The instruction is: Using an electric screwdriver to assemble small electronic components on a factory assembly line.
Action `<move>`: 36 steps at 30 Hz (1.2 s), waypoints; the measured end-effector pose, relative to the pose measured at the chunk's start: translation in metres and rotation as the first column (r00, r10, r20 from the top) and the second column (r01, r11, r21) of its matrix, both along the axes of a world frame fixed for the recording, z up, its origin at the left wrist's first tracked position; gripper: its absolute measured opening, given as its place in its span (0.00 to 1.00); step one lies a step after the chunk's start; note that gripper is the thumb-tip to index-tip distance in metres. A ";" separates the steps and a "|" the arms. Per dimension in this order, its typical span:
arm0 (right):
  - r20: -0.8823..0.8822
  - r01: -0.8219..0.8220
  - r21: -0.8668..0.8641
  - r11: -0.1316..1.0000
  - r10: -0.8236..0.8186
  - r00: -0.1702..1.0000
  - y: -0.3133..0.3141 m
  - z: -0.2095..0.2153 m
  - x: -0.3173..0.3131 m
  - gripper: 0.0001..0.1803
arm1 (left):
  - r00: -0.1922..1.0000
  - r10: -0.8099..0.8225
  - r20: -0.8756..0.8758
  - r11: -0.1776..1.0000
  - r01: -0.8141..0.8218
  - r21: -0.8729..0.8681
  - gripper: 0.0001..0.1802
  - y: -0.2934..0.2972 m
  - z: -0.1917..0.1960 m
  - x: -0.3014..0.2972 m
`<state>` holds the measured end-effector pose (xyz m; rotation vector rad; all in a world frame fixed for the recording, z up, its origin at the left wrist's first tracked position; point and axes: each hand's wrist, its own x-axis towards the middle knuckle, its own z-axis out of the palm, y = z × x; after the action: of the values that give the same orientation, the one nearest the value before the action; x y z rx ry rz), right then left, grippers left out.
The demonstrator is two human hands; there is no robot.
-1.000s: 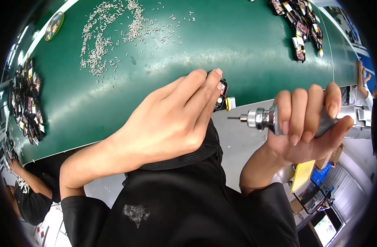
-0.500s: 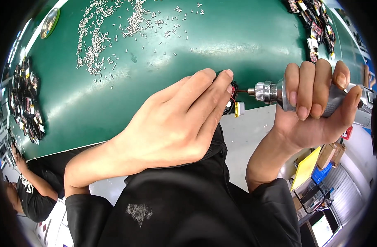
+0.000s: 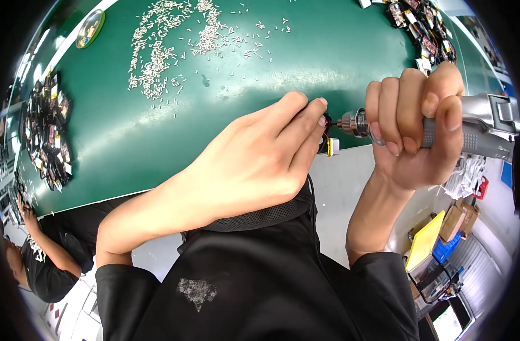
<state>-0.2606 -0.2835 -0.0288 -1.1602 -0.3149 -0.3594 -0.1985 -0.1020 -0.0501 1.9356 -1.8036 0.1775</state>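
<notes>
At the near edge of the green counter (image 3: 226,113), my left hand (image 3: 254,165) pinches a small black part with a yellow end (image 3: 330,146). My right hand (image 3: 419,131) is wrapped tightly around a grey electric screwdriver (image 3: 476,128), its tip touching the part. Small white pieces (image 3: 175,45) lie scattered farther back.

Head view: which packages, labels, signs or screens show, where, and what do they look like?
Cardboard box: lower right on the floor, brown, blocky.
Yellow sheet: lower right beside the box, flat, tilted.
Blue crate: lower right under the box, ribbed.
Round tin: top left on the green table, shiny lid, green rim.
</notes>
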 end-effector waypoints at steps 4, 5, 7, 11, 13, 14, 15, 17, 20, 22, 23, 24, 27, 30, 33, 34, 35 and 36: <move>0.051 -0.041 0.100 0.994 0.036 0.998 0.017 0.001 0.005 0.07 | 0.999 0.037 -0.004 0.999 -0.037 -0.011 0.21 0.013 0.003 -0.001; 0.043 -0.063 0.064 0.996 0.060 0.997 0.014 0.002 0.002 0.07 | 0.999 -0.004 -0.042 0.999 0.006 0.036 0.21 0.014 0.007 0.000; 0.096 -0.118 0.093 0.989 0.109 0.989 0.011 0.002 0.000 0.13 | 0.990 -0.093 -0.108 0.996 0.091 -0.022 0.18 0.020 0.005 0.005; 0.169 -0.036 0.485 0.874 -0.054 0.984 0.016 0.017 -0.012 0.16 | 0.992 0.093 -0.083 0.985 -0.103 -0.136 0.21 0.070 0.025 0.005; 0.153 -0.039 0.558 0.829 -0.057 0.987 0.019 0.014 -0.009 0.14 | 0.912 0.402 -0.085 0.906 -0.409 -0.110 0.24 0.117 0.040 0.025; 0.166 -0.046 0.565 0.824 -0.059 0.984 0.022 0.009 -0.011 0.14 | 0.832 0.548 -0.089 0.824 -0.555 -0.114 0.26 0.144 0.047 0.040; 0.120 -0.017 0.552 0.834 -0.059 0.991 0.024 0.002 -0.011 0.12 | 0.736 0.676 -0.030 0.729 -0.674 -0.123 0.24 0.172 0.054 0.056; 0.084 -0.012 0.549 0.836 -0.041 0.996 0.029 -0.014 -0.007 0.11 | 0.464 0.875 0.137 0.482 -0.856 -0.184 0.19 0.224 0.062 0.083; -0.035 0.057 0.572 0.818 -0.045 0.998 0.041 -0.017 -0.008 0.09 | 0.253 0.925 0.284 0.317 -0.926 -0.207 0.16 0.287 0.050 0.134; -0.058 0.051 0.594 0.803 -0.021 0.998 0.045 -0.022 -0.009 0.08 | 0.161 0.901 0.404 0.258 -0.945 -0.199 0.17 0.302 0.042 0.152; -0.083 0.063 0.603 0.795 -0.016 0.996 0.046 -0.023 -0.010 0.08 | 0.131 0.892 0.433 0.247 -0.943 -0.224 0.17 0.289 0.042 0.151; -0.094 0.063 0.606 0.793 -0.007 0.996 0.046 -0.027 -0.012 0.08 | 0.157 0.887 0.434 0.283 -0.928 -0.241 0.17 0.270 0.045 0.145; -0.092 0.035 0.643 0.765 0.031 0.995 0.049 -0.032 -0.010 0.07 | 0.410 0.856 0.316 0.479 -0.858 -0.186 0.17 0.219 0.046 0.130; -0.109 0.064 0.664 0.745 0.011 0.994 0.049 -0.032 -0.012 0.07 | 0.677 0.726 0.124 0.688 -0.721 -0.089 0.16 0.155 0.035 0.124; -0.123 0.078 0.658 0.749 0.005 0.992 0.048 -0.031 -0.013 0.06 | 0.810 0.579 0.095 0.815 -0.575 -0.066 0.12 0.112 0.024 0.134; -0.124 0.082 0.659 0.748 0.001 0.992 0.048 -0.030 -0.013 0.06 | 0.829 0.552 0.090 0.834 -0.549 -0.054 0.11 0.100 0.022 0.141; -0.126 0.087 0.661 0.746 -0.005 0.992 0.047 -0.031 -0.014 0.06 | 0.848 0.522 0.086 0.853 -0.521 -0.041 0.09 0.092 0.019 0.146; -0.132 0.102 0.669 0.736 -0.017 0.991 0.047 -0.031 -0.016 0.06 | 0.854 0.514 0.085 0.858 -0.512 -0.041 0.09 0.088 0.016 0.152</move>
<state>-0.2765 -0.2368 -0.0602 -0.4599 -0.0235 -0.4145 -0.0469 -0.0142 -0.0340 2.3941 -1.2838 0.4655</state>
